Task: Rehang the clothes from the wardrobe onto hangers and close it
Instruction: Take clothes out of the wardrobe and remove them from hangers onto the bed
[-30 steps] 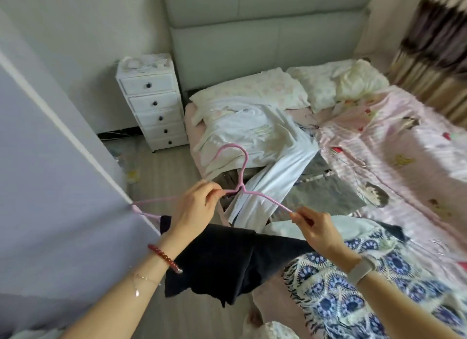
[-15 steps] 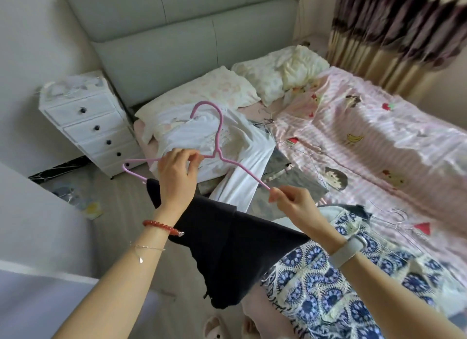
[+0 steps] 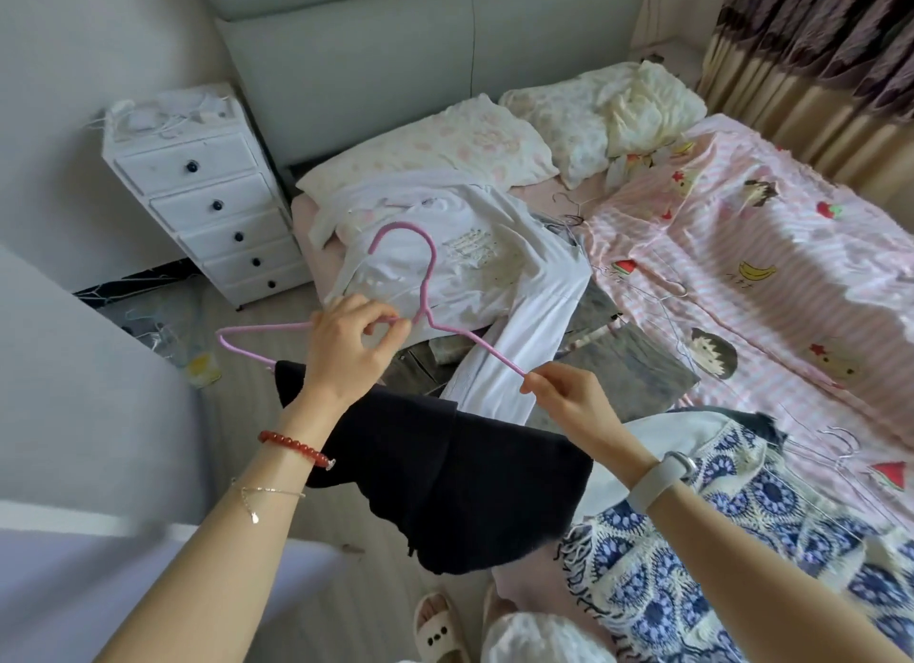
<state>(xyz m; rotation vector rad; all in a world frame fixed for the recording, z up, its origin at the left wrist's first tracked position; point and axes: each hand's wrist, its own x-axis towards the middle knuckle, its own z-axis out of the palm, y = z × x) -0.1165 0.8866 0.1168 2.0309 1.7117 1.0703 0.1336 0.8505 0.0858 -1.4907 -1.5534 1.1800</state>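
I hold a pink wire hanger point(image 3: 426, 286) in the air in front of the bed. My left hand point(image 3: 346, 351) pinches its top bar just left of the hook's neck. My right hand point(image 3: 569, 398) pinches the hanger's right arm near its lower end. A black garment point(image 3: 445, 479) is draped over the hanger's bottom bar and hangs down below both wrists. A white long-sleeved top point(image 3: 484, 286) and a grey garment point(image 3: 628, 365) lie on the bed behind the hanger. A blue-and-white patterned garment point(image 3: 692, 563) lies at the bed's near corner.
A white drawer chest point(image 3: 207, 197) stands left of the bed by the wall. The wardrobe's white panel point(image 3: 74, 390) fills the left side. Several thin wire hangers point(image 3: 841, 445) lie on the pink striped bedsheet point(image 3: 766, 276). Pillows point(image 3: 445, 143) sit by the headboard. My slippered feet point(image 3: 440, 628) show below.
The view swung right, away from the wardrobe panel and over the bed. My left hand moved from a fuller grip to a pinch near the hook's neck. The black garment still hangs on the hanger.
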